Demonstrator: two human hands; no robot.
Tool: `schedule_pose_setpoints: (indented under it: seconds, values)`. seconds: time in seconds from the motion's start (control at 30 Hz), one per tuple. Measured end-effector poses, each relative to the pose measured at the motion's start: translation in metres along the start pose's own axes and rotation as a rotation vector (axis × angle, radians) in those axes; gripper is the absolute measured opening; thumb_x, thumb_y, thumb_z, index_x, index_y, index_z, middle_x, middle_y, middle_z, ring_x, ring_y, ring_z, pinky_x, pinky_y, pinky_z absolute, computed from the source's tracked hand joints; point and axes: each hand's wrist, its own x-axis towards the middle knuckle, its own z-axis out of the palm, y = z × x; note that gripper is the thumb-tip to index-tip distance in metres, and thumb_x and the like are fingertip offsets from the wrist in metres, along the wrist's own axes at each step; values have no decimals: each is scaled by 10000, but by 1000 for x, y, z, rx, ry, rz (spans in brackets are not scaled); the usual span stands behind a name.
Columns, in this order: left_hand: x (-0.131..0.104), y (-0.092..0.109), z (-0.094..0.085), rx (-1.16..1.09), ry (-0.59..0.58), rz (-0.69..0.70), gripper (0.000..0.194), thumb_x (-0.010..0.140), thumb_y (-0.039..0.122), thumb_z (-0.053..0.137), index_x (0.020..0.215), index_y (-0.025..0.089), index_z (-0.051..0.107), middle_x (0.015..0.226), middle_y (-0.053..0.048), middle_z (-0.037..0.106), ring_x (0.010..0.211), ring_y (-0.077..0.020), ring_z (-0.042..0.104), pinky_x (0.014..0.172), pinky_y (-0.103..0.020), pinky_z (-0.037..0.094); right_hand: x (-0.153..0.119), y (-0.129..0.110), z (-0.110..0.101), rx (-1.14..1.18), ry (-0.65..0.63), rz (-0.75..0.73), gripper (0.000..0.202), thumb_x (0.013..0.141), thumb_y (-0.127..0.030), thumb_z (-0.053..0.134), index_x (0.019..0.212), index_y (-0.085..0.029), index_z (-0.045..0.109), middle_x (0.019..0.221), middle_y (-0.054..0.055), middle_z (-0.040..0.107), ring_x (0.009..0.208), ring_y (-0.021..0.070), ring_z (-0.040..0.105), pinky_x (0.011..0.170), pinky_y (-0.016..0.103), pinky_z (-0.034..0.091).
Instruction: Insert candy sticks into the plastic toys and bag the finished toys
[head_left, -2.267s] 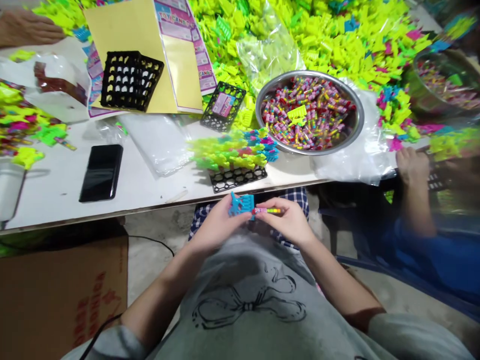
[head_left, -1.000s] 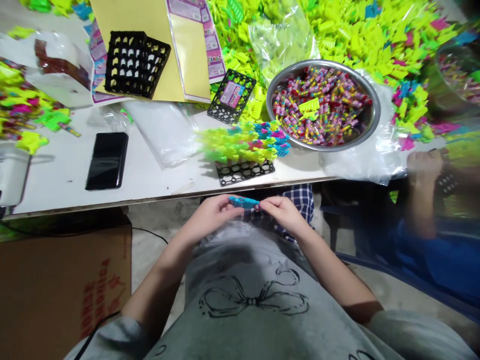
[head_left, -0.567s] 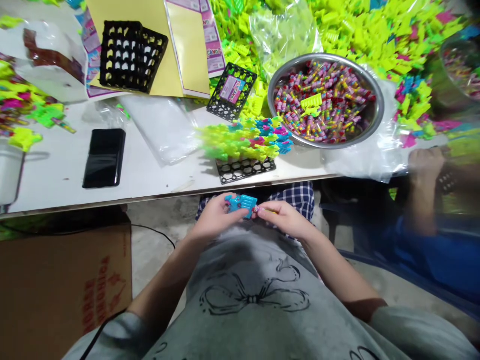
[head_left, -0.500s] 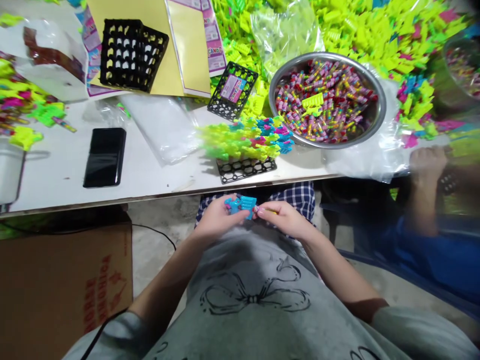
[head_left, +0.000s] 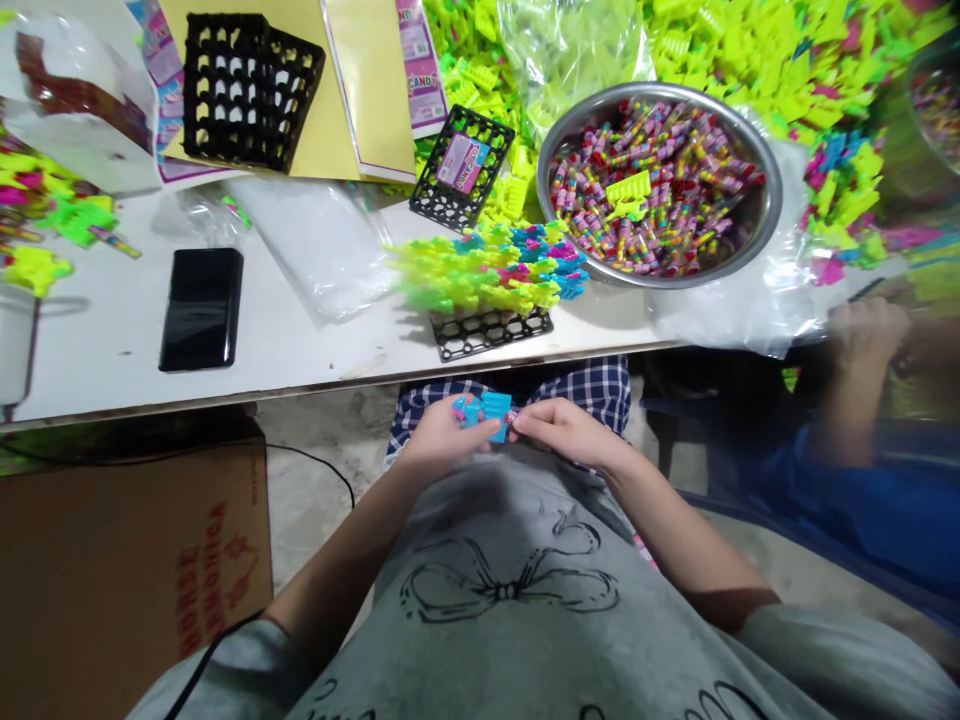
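Above my lap, my left hand [head_left: 441, 438] is closed around a bright blue plastic toy [head_left: 496, 406] with a ridged, comb-like end. My right hand [head_left: 564, 430] pinches a small candy tube [head_left: 513, 422] against the toy's right edge; the fingers cover most of it. On the table ahead, a black plastic grid rack [head_left: 491, 338] bears rows of yellow, blue and pink toys [head_left: 495, 272]. To its right, a steel bowl [head_left: 774, 200] is filled with pink-wrapped candy tubes [head_left: 667, 215], and a yellow toy [head_left: 628, 190] lies on them.
A labelled black rack [head_left: 448, 205] and stacked black racks [head_left: 247, 95] lie farther back. Yellow-green toys [head_left: 750, 60] are heaped behind the bowl. A black phone [head_left: 201, 310] rests at left, above a cardboard box [head_left: 135, 560]. Another person's hand [head_left: 870, 330] is at right.
The view has shifted slightly. My right fingers have come closer to the blue toy, and less of the candy tube shows beyond them. My left hand keeps its hold.
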Motion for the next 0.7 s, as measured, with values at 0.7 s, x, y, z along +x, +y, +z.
schedule_pose_setpoints:
  seconds: [0.7]
  values:
    - [-8,-18,-12,40,380,250,186,638,309,617,682,195,478,864,-43,586,763,-154,560,703,-272,450,-30,-42,-84,-305,381,-277,280,804,-369,539,1009,-196,620,1038,66,628,945,206,565,820,316,430]
